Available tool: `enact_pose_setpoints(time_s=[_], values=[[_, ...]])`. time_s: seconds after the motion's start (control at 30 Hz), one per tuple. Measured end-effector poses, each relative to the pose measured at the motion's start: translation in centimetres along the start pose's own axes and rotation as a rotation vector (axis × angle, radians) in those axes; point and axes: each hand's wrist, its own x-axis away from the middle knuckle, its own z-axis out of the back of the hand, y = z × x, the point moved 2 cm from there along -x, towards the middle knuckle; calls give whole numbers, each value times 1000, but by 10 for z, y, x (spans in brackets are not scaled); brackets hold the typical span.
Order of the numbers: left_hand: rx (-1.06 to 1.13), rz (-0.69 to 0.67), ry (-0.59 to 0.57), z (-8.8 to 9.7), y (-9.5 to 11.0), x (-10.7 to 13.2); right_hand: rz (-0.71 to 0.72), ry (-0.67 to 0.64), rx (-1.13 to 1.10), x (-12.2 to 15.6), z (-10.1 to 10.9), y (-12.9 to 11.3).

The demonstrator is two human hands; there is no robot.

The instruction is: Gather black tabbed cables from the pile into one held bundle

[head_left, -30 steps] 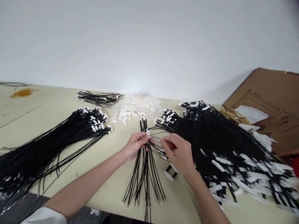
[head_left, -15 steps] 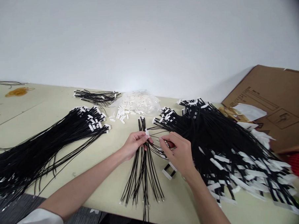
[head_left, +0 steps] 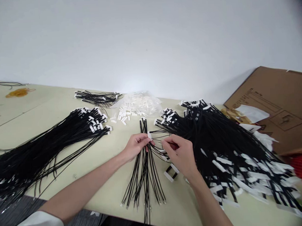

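two hands meet over the middle of the table (head_left: 40, 107). the left hand (head_left: 137, 145) is closed in a pinch, thumb against fingertips, on a small white connector (head_left: 149, 135). the right hand (head_left: 181, 155) is curled, its thumb and forefinger nipped together on a thin black wire (head_left: 159, 139) that runs across to the connector. a reddish bit shows under its fingers, too small to tell what it is.

right beneath both hands lies a small bundle of black wires (head_left: 145, 173), narrow at the far end and fanned out toward the near edge, where a few ends hang over. just beside the right wrist lies a short tagged piece (head_left: 170, 173) with white strips on it.

to the right, touching the right hand's side, spreads a large heap of black wires with white tags (head_left: 225, 146). to the left, well apart, lies a long sheaf of black wires (head_left: 42, 147), white-tipped at its far end. behind the hands sits a clear bag of white connectors (head_left: 138, 105), some spilled beside it, with a smaller bunch of wires (head_left: 97, 98) to its left. a flattened cardboard box (head_left: 278, 104) leans at far right; yellow rubber bands (head_left: 18, 93) lie far left.
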Motion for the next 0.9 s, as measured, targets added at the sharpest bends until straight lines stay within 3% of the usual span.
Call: enact_pose_setpoints(time_s=[0.17, 0.73, 0.9], values=[[-63, -35, 1, 0, 1, 1, -80, 6, -56, 1, -4, 2], [-58, -53, -28, -3, -4, 4, 96, -26, -24, 2, -13, -2], [93, 23, 31, -2, -8, 1, 197, 123, 169, 3, -16, 4]])
